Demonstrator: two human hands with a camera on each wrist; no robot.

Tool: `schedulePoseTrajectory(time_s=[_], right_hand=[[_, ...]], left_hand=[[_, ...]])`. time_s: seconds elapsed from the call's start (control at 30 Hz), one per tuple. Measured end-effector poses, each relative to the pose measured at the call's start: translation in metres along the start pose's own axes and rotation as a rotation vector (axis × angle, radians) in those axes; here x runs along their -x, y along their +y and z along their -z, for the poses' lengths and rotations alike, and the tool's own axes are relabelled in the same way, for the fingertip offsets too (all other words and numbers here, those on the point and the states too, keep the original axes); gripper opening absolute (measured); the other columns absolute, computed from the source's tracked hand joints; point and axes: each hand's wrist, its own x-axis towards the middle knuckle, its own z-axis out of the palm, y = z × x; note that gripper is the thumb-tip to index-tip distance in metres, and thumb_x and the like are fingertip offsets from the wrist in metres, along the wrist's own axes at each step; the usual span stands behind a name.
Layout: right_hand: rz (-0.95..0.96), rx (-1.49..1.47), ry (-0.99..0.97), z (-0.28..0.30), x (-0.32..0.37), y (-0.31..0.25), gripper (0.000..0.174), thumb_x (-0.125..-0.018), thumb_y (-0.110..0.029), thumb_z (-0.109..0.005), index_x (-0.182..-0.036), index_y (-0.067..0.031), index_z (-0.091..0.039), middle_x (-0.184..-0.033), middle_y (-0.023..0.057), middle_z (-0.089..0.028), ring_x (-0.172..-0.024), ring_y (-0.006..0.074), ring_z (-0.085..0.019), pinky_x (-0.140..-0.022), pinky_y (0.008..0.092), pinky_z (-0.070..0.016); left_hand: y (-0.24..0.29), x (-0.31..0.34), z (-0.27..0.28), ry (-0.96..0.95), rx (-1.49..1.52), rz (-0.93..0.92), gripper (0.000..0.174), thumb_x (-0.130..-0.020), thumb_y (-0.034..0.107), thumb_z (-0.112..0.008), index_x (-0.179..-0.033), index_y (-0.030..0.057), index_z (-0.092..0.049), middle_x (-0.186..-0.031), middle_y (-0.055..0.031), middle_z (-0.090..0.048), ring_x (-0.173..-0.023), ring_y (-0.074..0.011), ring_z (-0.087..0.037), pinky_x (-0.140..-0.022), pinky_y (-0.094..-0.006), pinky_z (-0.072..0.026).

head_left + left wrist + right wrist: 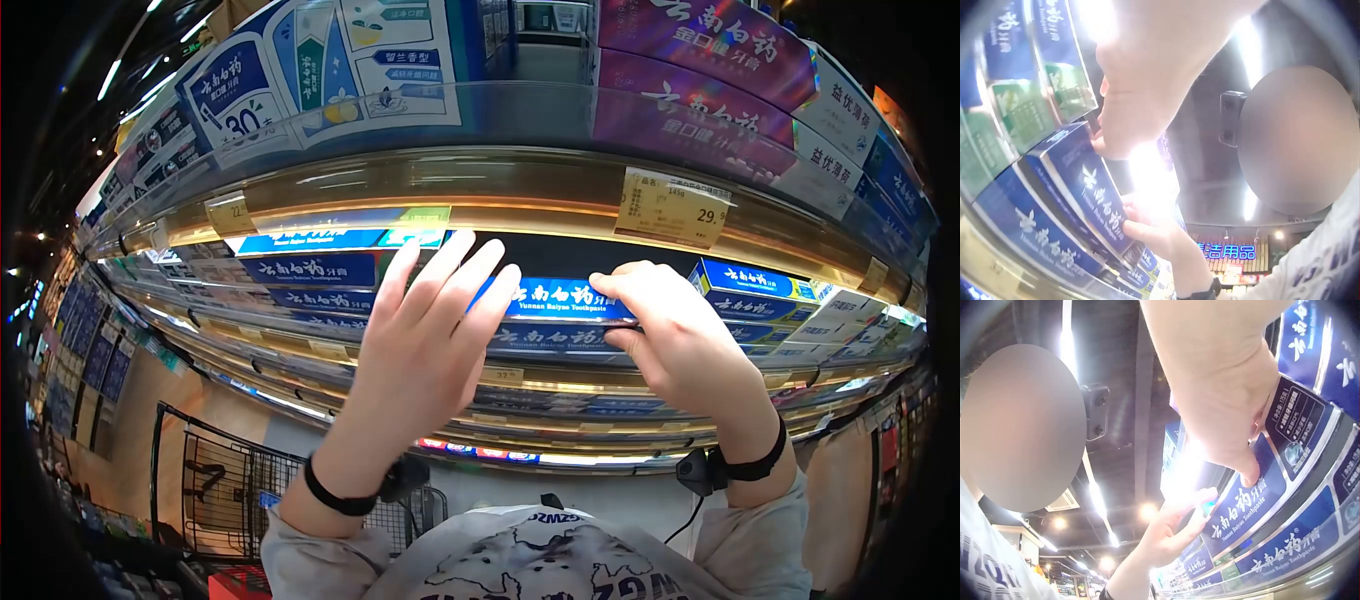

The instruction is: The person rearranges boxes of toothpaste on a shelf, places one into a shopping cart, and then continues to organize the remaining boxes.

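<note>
A blue toothpaste box [565, 299] lies on a row of similar boxes on the shelf, its white lettering facing out. My right hand [685, 335] grips its right end, fingers on the upper edge and thumb lower down. The left hand [425, 345] is at the box's left end with its fingers extended and spread; its thumb is hidden in the head view. In the left wrist view the box [1088, 187] runs between the left hand [1141, 87] and the right hand [1163, 240]. The right wrist view shows the right fingertips against the box [1244, 500].
More toothpaste boxes [310, 270] stand in stacks left and right on this shelf. Above runs a shelf edge with a price tag [675, 207], carrying purple boxes [700, 100]. A black wire cart [225, 480] stands at the lower left.
</note>
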Motion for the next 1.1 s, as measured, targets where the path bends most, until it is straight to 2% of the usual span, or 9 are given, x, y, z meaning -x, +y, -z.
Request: schedulePoseTrajectory(time_s=[0.03, 0.1, 0.13, 0.23, 0.33, 0.57, 0.93, 1.03, 1.1], right_hand=[[-0.005, 0.003, 0.002, -0.001, 0.0, 0.001, 0.041, -0.086, -0.007, -0.067, -0.124, 0.0035, -0.057, -0.115, 0.0199, -0.06, -0.107, 0.037, -0.057, -0.096, 0.0433, -0.0451], [-0.013, 0.006, 0.008, -0.003, -0.001, 0.003, 0.041, -0.086, -0.007, -0.067, -0.124, 0.0036, -0.057, -0.114, 0.0195, -0.06, -0.106, 0.0366, -0.057, -0.095, 0.043, -0.0452], [-0.01, 0.008, 0.011, -0.004, -0.001, 0.004, 0.041, -0.086, -0.007, -0.067, -0.124, 0.0035, -0.057, -0.113, 0.019, -0.06, -0.105, 0.0362, -0.057, -0.095, 0.043, -0.0454], [-0.032, 0.009, 0.007, -0.004, -0.003, 0.002, 0.04, -0.088, -0.007, -0.066, -0.125, 0.0033, -0.057, -0.112, 0.0177, -0.06, -0.103, 0.0353, -0.057, -0.093, 0.0428, -0.0458], [-0.032, 0.032, 0.013, -0.007, -0.004, 0.006, 0.038, -0.089, -0.008, -0.066, -0.124, 0.0028, -0.057, -0.111, 0.0173, -0.061, -0.103, 0.0344, -0.058, -0.093, 0.0428, -0.0461], [-0.016, 0.075, 0.052, -0.014, -0.004, 0.013, 0.038, -0.09, -0.009, -0.067, -0.125, 0.0012, -0.057, -0.111, 0.0159, -0.061, -0.104, 0.0328, -0.06, -0.094, 0.0425, -0.0468], [0.02, 0.132, 0.052, -0.022, -0.002, 0.022, 0.038, -0.092, -0.013, -0.066, -0.126, -0.0006, -0.056, -0.111, 0.0144, -0.061, -0.106, 0.0314, -0.06, -0.096, 0.0423, -0.0465], [0.008, 0.13, 0.028, -0.022, -0.003, 0.023, 0.038, -0.092, -0.013, -0.065, -0.127, -0.0016, -0.055, -0.114, 0.0148, -0.061, -0.109, 0.0319, -0.06, -0.098, 0.0422, -0.0462], [0.014, 0.111, 0.035, -0.022, -0.003, 0.023, 0.041, -0.091, -0.01, -0.066, -0.129, 0.0003, -0.056, -0.114, 0.0168, -0.062, -0.11, 0.035, -0.059, -0.097, 0.043, -0.0462]], left_hand=[[-0.001, -0.006, 0.005, -0.002, -0.001, 0.001, 0.04, -0.083, 0.005, -0.066, -0.123, 0.0053, -0.066, -0.129, -0.0125, -0.064, -0.126, -0.0335, -0.055, -0.112, -0.0548, -0.0351], [-0.002, -0.018, 0.017, -0.26, -0.035, -0.005, 0.042, -0.083, 0.006, -0.066, -0.125, 0.0045, -0.065, -0.129, -0.0119, -0.064, -0.129, -0.0296, -0.054, -0.114, -0.0553, -0.0335], [-0.002, -0.021, 0.016, -0.265, -0.064, -0.009, 0.04, -0.084, 0.008, -0.067, -0.124, 0.0036, -0.066, -0.127, -0.0111, -0.066, -0.128, -0.0267, -0.056, -0.114, -0.0545, -0.0331], [-0.007, -0.022, 0.006, -0.318, -0.109, -0.073, 0.039, -0.083, 0.008, -0.067, -0.122, 0.0034, -0.067, -0.124, -0.0109, -0.068, -0.121, -0.0258, -0.062, -0.115, -0.0525, -0.0336], [-0.007, -0.021, -0.001, -0.292, -0.142, -0.082, 0.038, -0.083, 0.005, -0.064, -0.121, 0.0031, -0.068, -0.121, -0.0108, -0.07, -0.113, -0.0249, -0.066, -0.115, -0.0504, -0.0344], [-0.004, -0.02, -0.008, -0.252, -0.18, -0.062, 0.039, -0.086, 0.002, -0.056, -0.124, 0.0034, -0.067, -0.123, -0.0108, -0.07, -0.108, -0.0245, -0.068, -0.114, -0.0491, -0.0346], [0.002, -0.01, -0.022, -0.22, -0.251, -0.02, 0.044, -0.086, 0.003, -0.055, -0.129, 0.0036, -0.063, -0.125, -0.01, -0.068, -0.108, -0.0214, -0.066, -0.119, -0.0568, -0.0228], [0.004, -0.011, -0.023, -0.23, -0.27, -0.019, 0.045, -0.085, 0.002, -0.055, -0.13, 0.0034, -0.062, -0.125, -0.0099, -0.068, -0.109, -0.0205, -0.066, -0.12, -0.0568, -0.0218], [0.005, -0.012, -0.021, -0.229, -0.259, -0.03, 0.046, -0.085, 0.001, -0.054, -0.13, 0.0033, -0.062, -0.125, -0.0101, -0.068, -0.109, -0.0205, -0.065, -0.12, -0.0569, -0.0211]])
